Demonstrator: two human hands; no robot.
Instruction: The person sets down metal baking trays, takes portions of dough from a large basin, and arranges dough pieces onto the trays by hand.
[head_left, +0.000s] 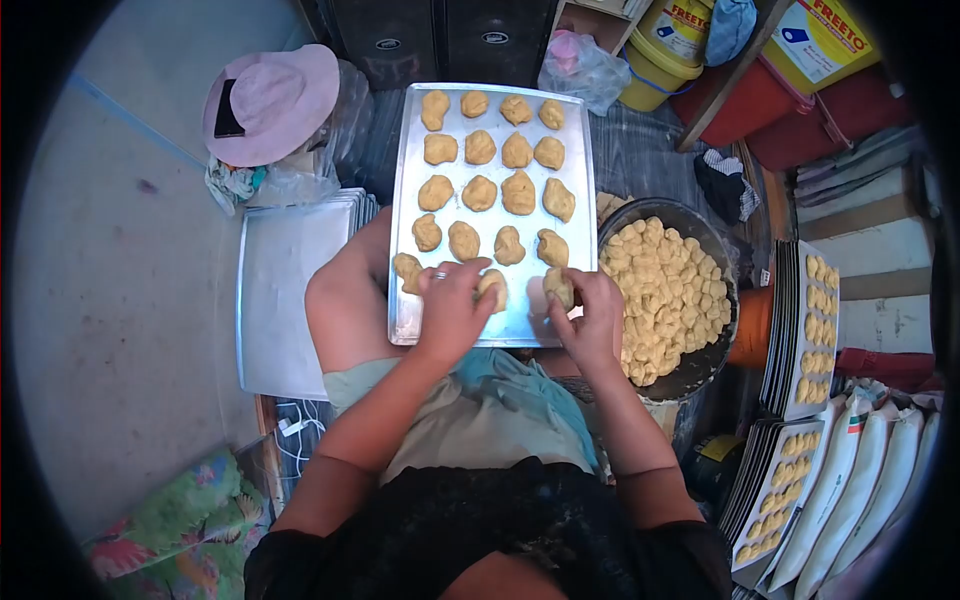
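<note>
A metal baking tray (402, 200) rests across my lap, bearing rows of yellowish dough balls (479, 193). At its near edge, my left hand (458, 308) curls its fingers around one dough ball (493, 288) on the tray; a ring shows on a finger. Just left of that hand lies another lump (407, 271), partly covered by it. My right hand (590, 318) pinches a dough ball (559, 286) between thumb and fingers over the tray's near right corner. Right of the tray stands a dark round basin (733, 300) heaped with dough pieces (665, 290).
Stacked bare trays (285, 300) lie to my left, below a pink hat (268, 95). Stacks of trays with small dough pieces (815, 330) stand at the right, beside filled sacks (840, 500). Yellow buckets (665, 65) and black cabinets (385, 45) are at the back.
</note>
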